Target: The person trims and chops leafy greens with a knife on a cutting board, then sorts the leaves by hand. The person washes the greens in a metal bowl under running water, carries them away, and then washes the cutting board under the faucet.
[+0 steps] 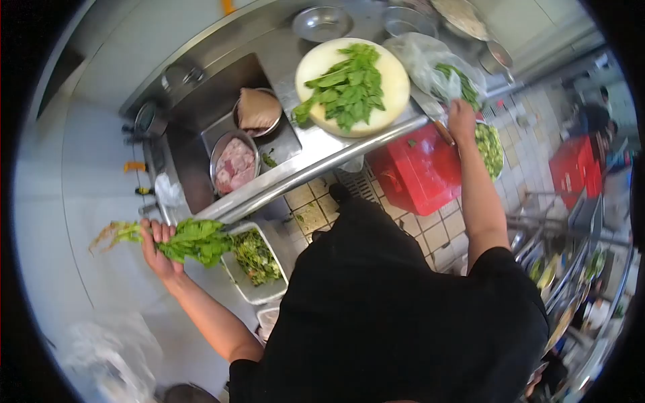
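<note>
My left hand (160, 250) is closed around a bunch of leafy greens (198, 240), roots pointing left and leaves to the right, over the side of a white bin. At the counter's front edge, my right hand (461, 121) looks closed on the rim of a clear plastic bag (420, 64); its fingertips are partly hidden. More greens (463, 84) show in that bag. Beside the right hand, a knife (442, 132) has its brown handle jutting past the counter edge. Several leafy stalks (353, 84) lie on a round cutting board (316, 64).
Left of the board, a sink (191, 138) holds two bowls of meat (235, 164). A white bin (277, 293) contains vegetable scraps. Below the counter edge stand a red crate (420, 174) and a container of chopped greens (489, 151). Metal bowls (322, 25) line the back. Another person (591, 121) is far right.
</note>
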### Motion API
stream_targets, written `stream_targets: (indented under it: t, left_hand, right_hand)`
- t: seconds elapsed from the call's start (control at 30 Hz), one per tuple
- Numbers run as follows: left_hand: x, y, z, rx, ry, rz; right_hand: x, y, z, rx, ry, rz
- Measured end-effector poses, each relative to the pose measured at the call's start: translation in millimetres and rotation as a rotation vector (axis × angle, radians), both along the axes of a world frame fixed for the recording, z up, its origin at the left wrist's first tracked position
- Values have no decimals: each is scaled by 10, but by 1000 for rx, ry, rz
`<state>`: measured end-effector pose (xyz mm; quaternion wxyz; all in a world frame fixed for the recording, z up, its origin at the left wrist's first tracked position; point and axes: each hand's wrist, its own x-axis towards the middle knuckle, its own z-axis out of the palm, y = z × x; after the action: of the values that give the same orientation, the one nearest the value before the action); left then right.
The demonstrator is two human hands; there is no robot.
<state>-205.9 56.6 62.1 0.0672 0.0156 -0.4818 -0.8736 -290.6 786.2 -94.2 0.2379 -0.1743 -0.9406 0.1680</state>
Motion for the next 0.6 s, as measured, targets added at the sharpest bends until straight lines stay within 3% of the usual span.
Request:
stream_targets:
  t: [0.13, 0.3, 0.33, 0.37, 0.43, 0.53, 0.6]
  left_hand:
    - [-207, 63, -57, -62, -16, 22]
    - [-427, 589, 133, -322, -83, 97]
    - [-493, 764, 198, -414, -100, 79]
    - [-557, 905, 239, -510, -121, 62]
    - [-782, 1206, 341, -558, -114, -12]
    - [-1088, 1779, 531, -789, -200, -131]
    - [-1243, 2251, 646, -872, -214, -200]
  right_hand:
    - [-409, 266, 405, -42, 54, 166]
    - [-1241, 739, 397, 57, -315, 387]
    - [-1393, 732, 466, 37, -481, 311]
    - [-1600, 817, 325, 26, -481, 302]
    - [-2003, 1002, -62, 282, -775, 378]
    - [-2129, 1156, -336, 9, -763, 462]
    - [-2195, 1206, -364, -14, -722, 513]
